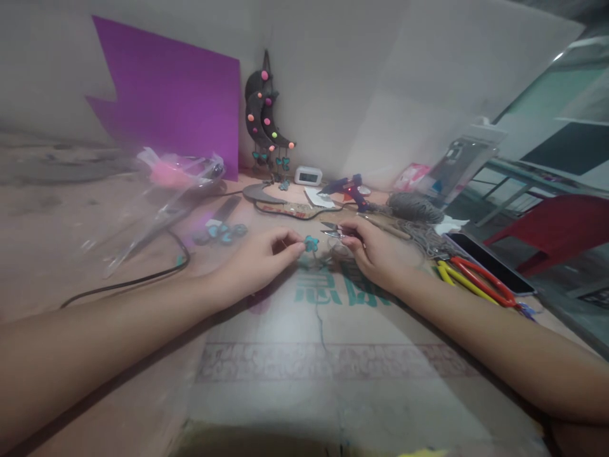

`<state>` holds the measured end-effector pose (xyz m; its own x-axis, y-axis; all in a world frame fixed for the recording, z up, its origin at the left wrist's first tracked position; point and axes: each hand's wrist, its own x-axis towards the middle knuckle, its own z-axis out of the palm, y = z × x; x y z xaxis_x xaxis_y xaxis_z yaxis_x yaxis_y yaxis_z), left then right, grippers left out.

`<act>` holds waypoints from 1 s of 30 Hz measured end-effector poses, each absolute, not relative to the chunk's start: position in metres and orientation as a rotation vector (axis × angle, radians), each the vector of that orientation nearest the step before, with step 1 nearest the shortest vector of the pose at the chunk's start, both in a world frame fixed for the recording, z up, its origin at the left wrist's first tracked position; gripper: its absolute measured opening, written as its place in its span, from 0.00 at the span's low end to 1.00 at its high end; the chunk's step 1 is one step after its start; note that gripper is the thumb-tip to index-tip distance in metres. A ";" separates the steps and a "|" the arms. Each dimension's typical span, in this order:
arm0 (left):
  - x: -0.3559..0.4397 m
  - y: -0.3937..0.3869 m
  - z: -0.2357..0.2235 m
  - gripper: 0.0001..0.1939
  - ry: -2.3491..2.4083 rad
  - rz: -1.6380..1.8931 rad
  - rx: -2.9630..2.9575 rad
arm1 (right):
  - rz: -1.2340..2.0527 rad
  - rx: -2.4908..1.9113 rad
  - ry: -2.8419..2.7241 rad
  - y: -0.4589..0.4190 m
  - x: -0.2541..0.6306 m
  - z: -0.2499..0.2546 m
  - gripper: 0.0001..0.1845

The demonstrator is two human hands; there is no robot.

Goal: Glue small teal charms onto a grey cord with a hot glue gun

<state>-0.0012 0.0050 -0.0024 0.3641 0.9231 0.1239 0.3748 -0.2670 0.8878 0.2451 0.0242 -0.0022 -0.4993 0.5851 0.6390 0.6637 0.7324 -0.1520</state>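
My left hand [266, 254] pinches a small teal flower-shaped piece [311, 244] between thumb and fingertips, just above the table. A thin thread [320, 317] seems to run down below it over the printed surface. My right hand [375, 254] is closed round a small pair of thread snips [332, 233]. Their metal blades point left, a little apart, close to the teal piece but not visibly touching it. To the left of my left hand lie several blurred teal pieces [226, 233]. The inner fingers of both hands are partly hidden.
At the back are a dark crescent-moon hanging [266, 117], a white digital clock [308, 176] and a blue glue gun [352, 189]. Grey yarn [413, 208], a phone [490, 261] and red-and-yellow-handled pliers [480, 279] lie right. A black cord [137, 279] curves at left.
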 end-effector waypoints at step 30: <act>-0.003 0.011 -0.006 0.14 1.129 0.782 1.672 | -0.048 -1.134 -2.099 0.044 0.251 -0.007 0.13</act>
<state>-0.0027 0.0107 -0.0060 0.3722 0.9282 0.0026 0.3283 -0.1342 0.9350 0.2511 0.0440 -0.0072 -0.3379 0.7086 0.6195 0.7360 0.6092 -0.2954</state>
